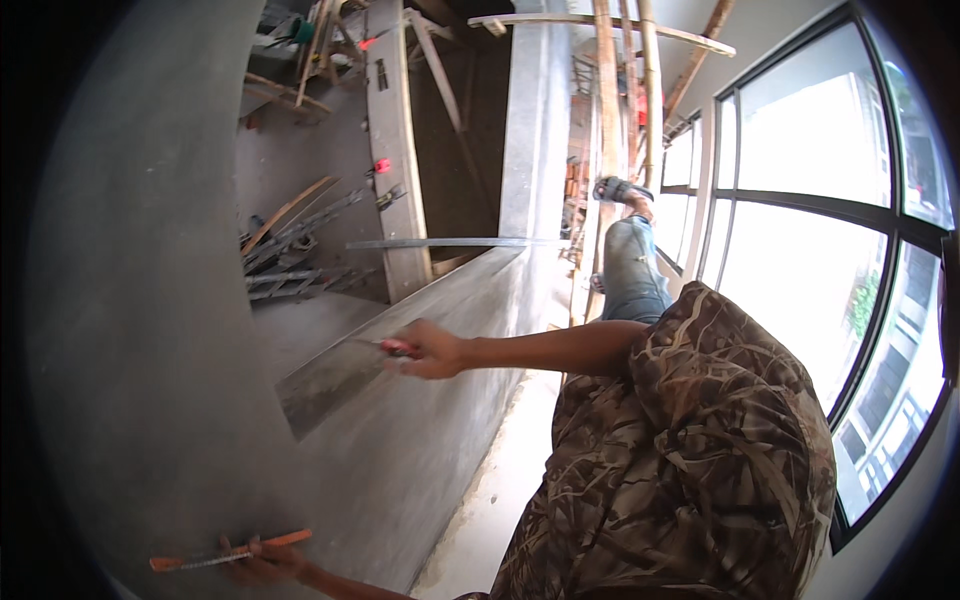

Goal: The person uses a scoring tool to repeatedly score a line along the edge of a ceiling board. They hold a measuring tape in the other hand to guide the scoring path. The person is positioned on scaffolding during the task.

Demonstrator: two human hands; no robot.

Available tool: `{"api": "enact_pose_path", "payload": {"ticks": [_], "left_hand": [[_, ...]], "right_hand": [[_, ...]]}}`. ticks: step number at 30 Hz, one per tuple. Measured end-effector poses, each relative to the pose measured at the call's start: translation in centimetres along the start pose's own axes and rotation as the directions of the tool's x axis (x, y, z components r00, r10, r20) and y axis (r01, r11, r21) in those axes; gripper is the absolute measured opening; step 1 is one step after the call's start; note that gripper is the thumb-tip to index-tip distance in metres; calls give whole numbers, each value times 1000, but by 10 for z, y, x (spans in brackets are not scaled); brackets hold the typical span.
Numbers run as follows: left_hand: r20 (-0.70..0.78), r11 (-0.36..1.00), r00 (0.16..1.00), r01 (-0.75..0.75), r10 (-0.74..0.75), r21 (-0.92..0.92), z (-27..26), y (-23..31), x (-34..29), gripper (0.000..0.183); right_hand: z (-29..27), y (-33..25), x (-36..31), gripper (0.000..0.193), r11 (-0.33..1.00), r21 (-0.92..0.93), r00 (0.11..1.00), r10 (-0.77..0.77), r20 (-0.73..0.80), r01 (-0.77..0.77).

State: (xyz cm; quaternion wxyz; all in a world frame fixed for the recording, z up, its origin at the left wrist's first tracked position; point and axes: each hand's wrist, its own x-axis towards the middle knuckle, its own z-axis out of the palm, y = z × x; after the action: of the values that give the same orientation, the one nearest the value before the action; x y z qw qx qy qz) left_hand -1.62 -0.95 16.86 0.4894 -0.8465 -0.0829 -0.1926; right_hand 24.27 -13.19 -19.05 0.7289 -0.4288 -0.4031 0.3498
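Observation:
My left hand point(262, 562), at the lower left, is closed round the middle of a long, narrow orange tool point(180, 564) with a pale edge. That tool lies close to the grey plastered wall point(150, 380); whether it touches cannot be made out. Higher up, my right hand point(432, 352) grips a red-handled tool point(398, 347) with a thin metal part pointing left. Its working end is blurred. The tool is over a darker grey strip point(325, 388) along the top of a low wall point(440, 400). My right forearm stretches across the low wall.
A straight metal bar point(430, 243) spans near a concrete post point(398, 220). Metal frames and boards point(300, 240) lie beyond the wall. Wooden and bamboo poles point(652, 110) stand at the top, near my sandalled foot point(622, 188). Large dark-framed windows point(800, 200) line the right.

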Motion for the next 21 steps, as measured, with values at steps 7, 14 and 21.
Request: {"api": "enact_pose_path", "payload": {"ticks": [7, 14, 21], "left_hand": [[-195, 999, 981, 10, -1, 41, 4, 40, 57, 38], [-164, 996, 985, 44, -57, -84, -4, 37, 38, 34], [-164, 994, 982, 78, -90, -78, -10, 43, 53, 40]], "right_hand": [[-185, 140, -137, 51, 273, 733, 154, 961, -227, -623], [-324, 96, -289, 31, 739, 456, -66, 491, -868, -496], [-307, 74, -444, 34, 267, 300, -195, 356, -914, -916]]}}
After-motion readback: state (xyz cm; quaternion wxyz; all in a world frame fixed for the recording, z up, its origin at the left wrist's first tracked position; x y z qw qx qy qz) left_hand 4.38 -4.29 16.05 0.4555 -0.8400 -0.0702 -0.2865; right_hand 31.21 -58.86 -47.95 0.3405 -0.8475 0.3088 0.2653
